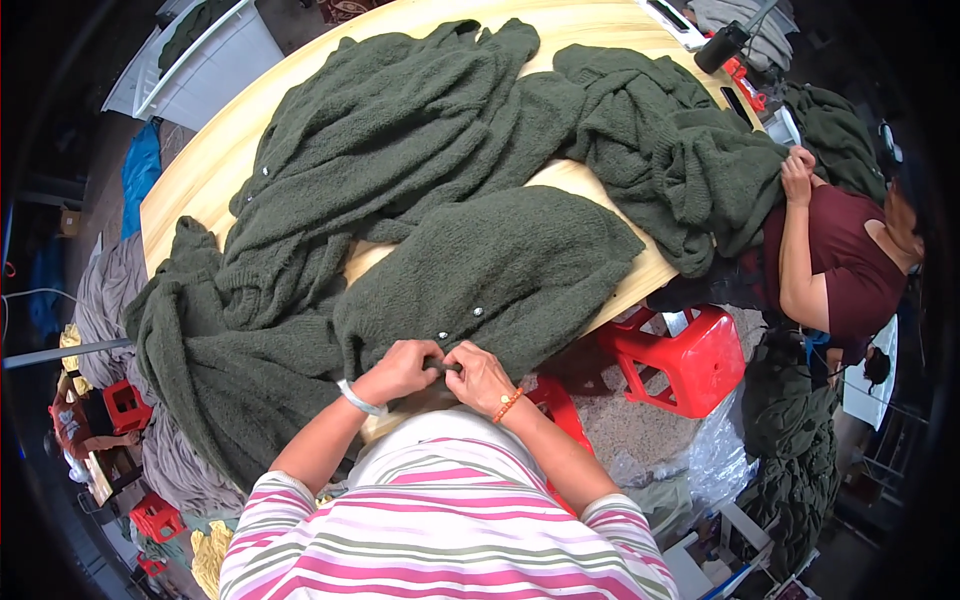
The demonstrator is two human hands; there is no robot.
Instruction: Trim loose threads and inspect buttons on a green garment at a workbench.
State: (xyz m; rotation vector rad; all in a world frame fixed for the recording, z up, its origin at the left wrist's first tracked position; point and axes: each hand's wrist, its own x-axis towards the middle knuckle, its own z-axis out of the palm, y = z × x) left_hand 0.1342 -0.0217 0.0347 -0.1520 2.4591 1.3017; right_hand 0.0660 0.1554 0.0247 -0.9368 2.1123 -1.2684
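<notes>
A dark green knitted cardigan (500,260) with shiny buttons lies spread over the near edge of the wooden table. At its near edge, my left hand (405,367) and my right hand (480,378) meet, almost touching. Both are closed, pinching a small dark green bit of the knit between the fingertips. Past the cardigan, more dark green knitwear (390,130) is heaped across the table. Another pile of the same knit (230,370) hangs over the table edge beside my left forearm.
At the right, a person in a maroon top (850,260) handles more green knitwear (680,150). Red plastic stools (690,360) stand below the table's right edge. White bins (215,65) are at the far left. A black cylindrical object (722,47) sits at the far right table edge.
</notes>
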